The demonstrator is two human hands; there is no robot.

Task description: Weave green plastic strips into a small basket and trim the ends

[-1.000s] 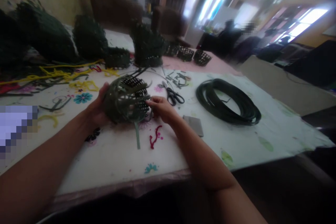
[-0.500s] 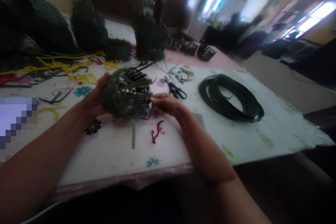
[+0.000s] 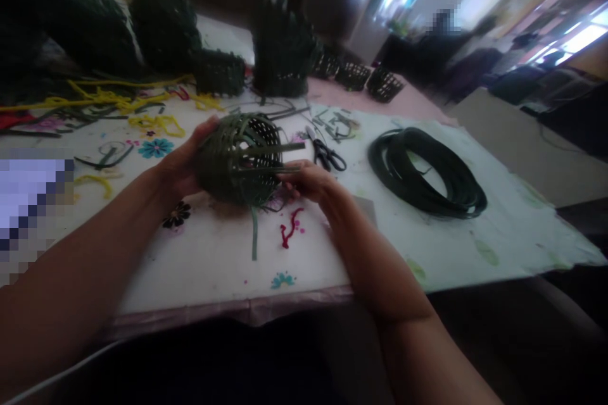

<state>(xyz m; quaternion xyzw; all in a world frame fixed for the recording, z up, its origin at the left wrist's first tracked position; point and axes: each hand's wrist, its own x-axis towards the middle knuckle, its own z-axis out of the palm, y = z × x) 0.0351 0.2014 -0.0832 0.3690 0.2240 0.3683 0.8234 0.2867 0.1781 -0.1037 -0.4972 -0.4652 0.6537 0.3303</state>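
A dark green woven basket (image 3: 221, 168) lies tilted over the table, its opening toward the right. My left hand (image 3: 187, 161) is wrapped round its closed side, with the fingers partly hidden behind it. At the rim, my right hand (image 3: 304, 180) is closed, pinching a loose green strip (image 3: 266, 169) that sticks out of the basket. Another strip end (image 3: 280, 148) juts out just above it, and one more (image 3: 254, 234) hangs down toward the tablecloth. Black-handled scissors (image 3: 327, 153) rest just beyond my right hand.
A coil of dark green strip (image 3: 456, 186) lies on the right of the tablecloth (image 3: 313, 272). Yellow cords (image 3: 114, 100) and cut strips are scattered at the left. Larger woven baskets (image 3: 282, 50) and small ones (image 3: 384, 84) stand at the back. A red cord piece (image 3: 287, 235) lies in front.
The view has shifted slightly, so everything appears a little further right and higher. The basket has turned a little in my hands, and the upper strip now points further out to the right.
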